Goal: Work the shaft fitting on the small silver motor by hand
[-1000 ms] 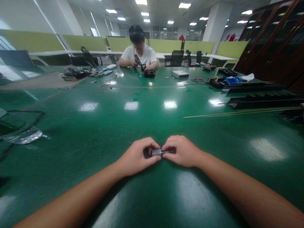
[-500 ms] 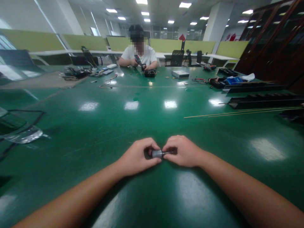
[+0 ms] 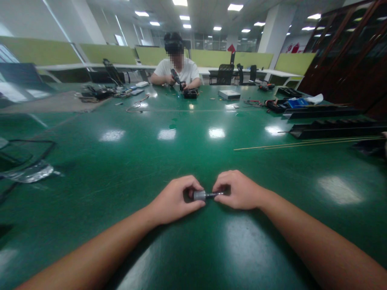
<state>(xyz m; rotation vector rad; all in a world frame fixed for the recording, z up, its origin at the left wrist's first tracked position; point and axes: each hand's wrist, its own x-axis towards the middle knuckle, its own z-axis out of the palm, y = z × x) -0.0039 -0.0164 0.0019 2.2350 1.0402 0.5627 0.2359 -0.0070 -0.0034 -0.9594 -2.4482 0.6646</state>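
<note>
A small silver cylinder (image 3: 199, 195) with a thin dark shaft (image 3: 210, 195) lies level just above or on the green tabletop; what kind of part it is I cannot make out. My left hand (image 3: 178, 199) is closed around the cylinder, thumb in front and fingers behind, hiding its left end. On the other side, my right hand (image 3: 237, 190) has its thumb and bent forefinger loosely around the outer part of the shaft. A stretch of bare shaft shows between the two hands.
Across the green table (image 3: 136, 161) a co-worker (image 3: 178, 68) holds a power tool (image 3: 175, 75) over a black part (image 3: 190, 93). Thin rods (image 3: 272, 146) and black channels (image 3: 335, 128) lie to the right. A clear plastic item (image 3: 32, 171) is at left.
My right hand has shifted a little to the right along the shaft, so more of the shaft shows. My left hand and the cylinder have stayed in place.
</note>
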